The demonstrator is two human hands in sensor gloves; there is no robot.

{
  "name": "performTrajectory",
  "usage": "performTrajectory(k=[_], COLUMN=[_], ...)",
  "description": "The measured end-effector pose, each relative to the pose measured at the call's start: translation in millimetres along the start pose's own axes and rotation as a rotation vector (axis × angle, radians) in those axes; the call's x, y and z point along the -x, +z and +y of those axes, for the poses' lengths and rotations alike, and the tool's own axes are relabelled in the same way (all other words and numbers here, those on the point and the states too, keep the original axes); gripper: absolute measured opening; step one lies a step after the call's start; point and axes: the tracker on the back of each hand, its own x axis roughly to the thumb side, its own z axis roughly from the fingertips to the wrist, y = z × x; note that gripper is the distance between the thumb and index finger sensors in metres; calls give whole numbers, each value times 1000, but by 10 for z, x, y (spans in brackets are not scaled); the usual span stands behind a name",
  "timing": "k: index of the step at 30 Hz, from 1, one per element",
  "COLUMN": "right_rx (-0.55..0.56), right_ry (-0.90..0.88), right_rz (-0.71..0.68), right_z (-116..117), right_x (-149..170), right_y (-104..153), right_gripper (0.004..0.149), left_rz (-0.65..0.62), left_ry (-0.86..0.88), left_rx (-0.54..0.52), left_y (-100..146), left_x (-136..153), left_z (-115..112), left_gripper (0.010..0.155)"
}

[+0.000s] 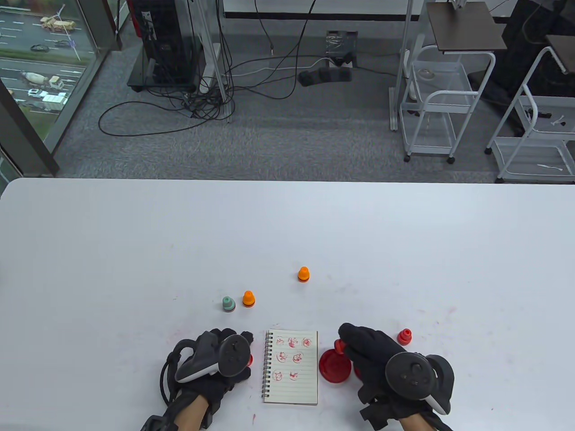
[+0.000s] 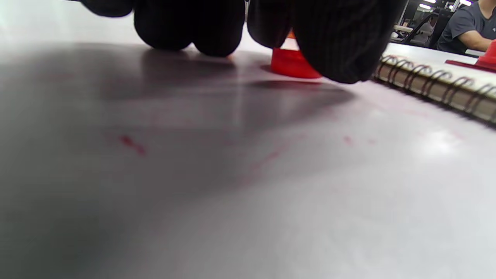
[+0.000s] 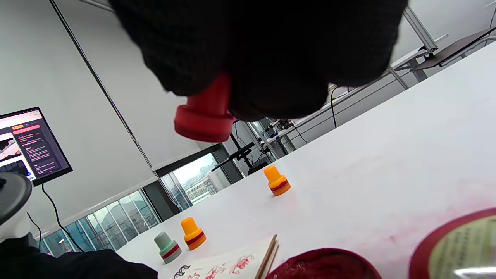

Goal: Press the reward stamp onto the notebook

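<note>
The spiral notebook [image 1: 292, 366] lies open near the front edge, with several red prints on its lined page; its wire edge [image 2: 434, 83] shows in the left wrist view. My right hand [image 1: 348, 343] pinches a red stamp [image 1: 340, 345] by the handle, its face [image 3: 203, 126] raised and pointing down over the round red ink pad [image 1: 334, 368], just right of the notebook. My left hand [image 1: 236, 336] rests knuckles-up on the table left of the notebook. Its thumb and a finger [image 2: 341, 42] close round a small red cap [image 2: 290, 64] that stands on the table.
Two orange stamps [image 1: 303, 274] [image 1: 248, 298] and a green one [image 1: 228, 304] stand behind the notebook. Another red stamp [image 1: 404, 336] stands right of my right hand. A red-rimmed lid [image 3: 457, 248] lies beside the ink pad. Red ink smears mark the table.
</note>
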Motion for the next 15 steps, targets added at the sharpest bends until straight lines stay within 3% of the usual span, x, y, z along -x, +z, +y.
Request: performTrajectory(k=[10, 15], right_rx=[-4, -1], right_ry=[30, 28], right_rz=[-28, -34], right_z=[27, 32], right_x=[-44, -52], right_y=[11, 18], right_gripper=[44, 44], left_rz=[-2, -36], left_ry=[-5, 155], left_rx=[-47, -181], left_y=[-5, 106], left_x=[-56, -54], left_z=[-5, 131], left_gripper=[64, 63])
